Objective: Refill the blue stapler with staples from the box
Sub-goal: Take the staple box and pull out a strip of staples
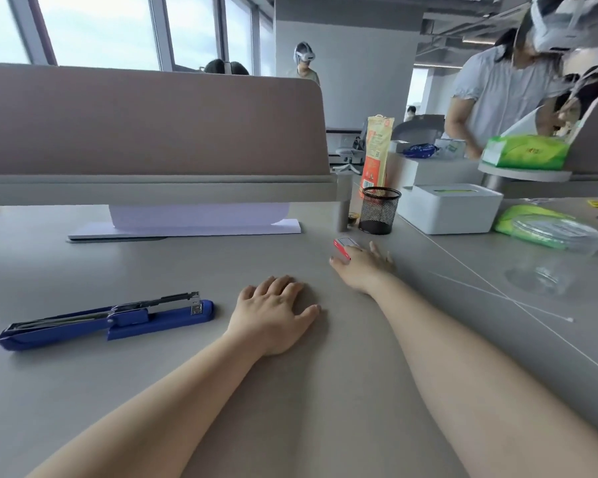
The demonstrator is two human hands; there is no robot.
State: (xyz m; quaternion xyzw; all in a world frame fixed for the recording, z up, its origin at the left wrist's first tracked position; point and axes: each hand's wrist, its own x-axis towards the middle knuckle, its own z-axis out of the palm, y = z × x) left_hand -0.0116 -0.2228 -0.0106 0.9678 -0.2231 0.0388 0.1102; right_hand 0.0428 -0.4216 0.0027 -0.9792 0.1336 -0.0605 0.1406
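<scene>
1. The blue stapler [106, 320] lies flat on the desk to my left, swung fully open: a long glossy plastic body with rounded ends, and along it the bare metal staple channel, shiny and narrow, ending in a squared steel tip.
2. The staple box [344, 247] is small and rectangular, red on its sides with a pale top face; it sits farther back on the desk, well apart from the stapler, just in front of a black wire-mesh pen cup [378, 210].
3. My left hand [273, 313] rests palm down on the desk between stapler and box, fingers loosely curled, thumb out to the side, holding nothing.
4. My right hand [363, 267] is stretched forward with the arm nearly straight, thumb and fingers set around the near end of the box; I seem to be pinching it, though my fingers hide the contact and I can't be sure the hold is firm.
5. The desk [290, 408] is smooth, matte grey-beige. A padded taupe divider [152, 125] runs along its back edge with white sheets tucked under it.
6. To the right stand a white lidded box [446, 208], a clear plastic lid over a green packet, and a green tissue pack [525, 151] on a shelf.
7. Tall windows line the room behind, and other people in headsets are at neighbouring desks.
</scene>
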